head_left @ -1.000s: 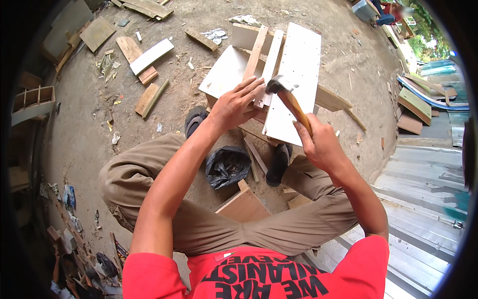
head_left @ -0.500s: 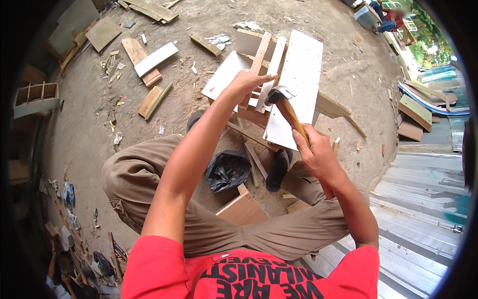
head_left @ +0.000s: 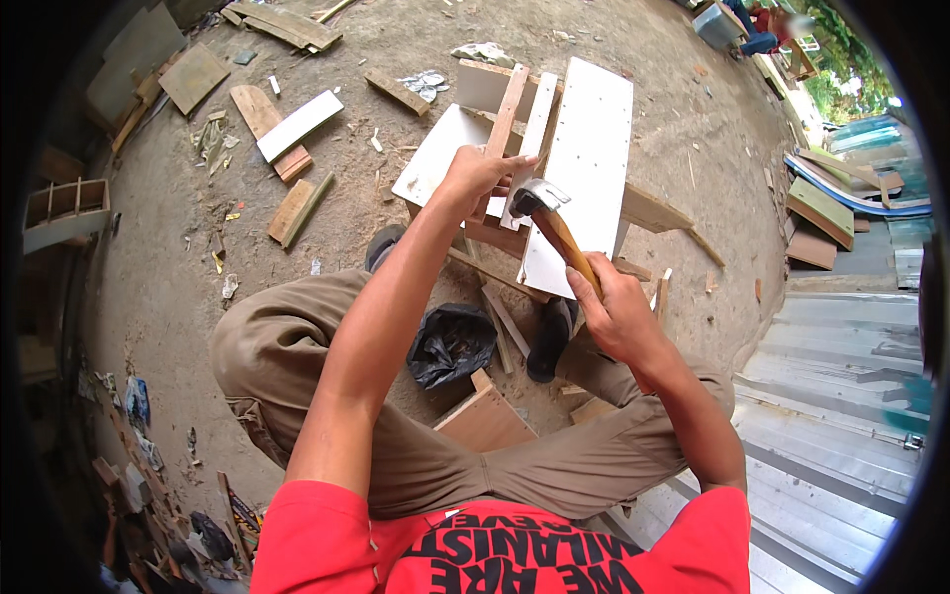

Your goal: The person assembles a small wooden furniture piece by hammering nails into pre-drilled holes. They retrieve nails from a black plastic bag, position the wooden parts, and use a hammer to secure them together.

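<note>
My right hand (head_left: 621,309) grips the wooden handle of a claw hammer (head_left: 564,241). Its metal head is above the near end of a white slat (head_left: 540,109), beside the white board. My left hand (head_left: 483,176) lies across that slat and a brown wooden slat (head_left: 511,99), fingers bent; anything pinched in them is hidden. Both slats belong to a wooden piece with a wide white board (head_left: 592,129) on its right, dotted with small marks, and a white panel (head_left: 435,153) on its left. This piece stands on the ground beyond my feet.
A black plastic bag (head_left: 451,345) and a wooden block (head_left: 485,421) lie between my legs. Scattered offcuts, such as a white plank (head_left: 300,127), lie to the left. Corrugated metal sheet (head_left: 831,396) covers the right side. Far right, a person (head_left: 767,30) sits.
The hammer head has shifted slightly left and down, toward my left hand. My left fingers look a little more bent over the slat. The view has shifted slightly.
</note>
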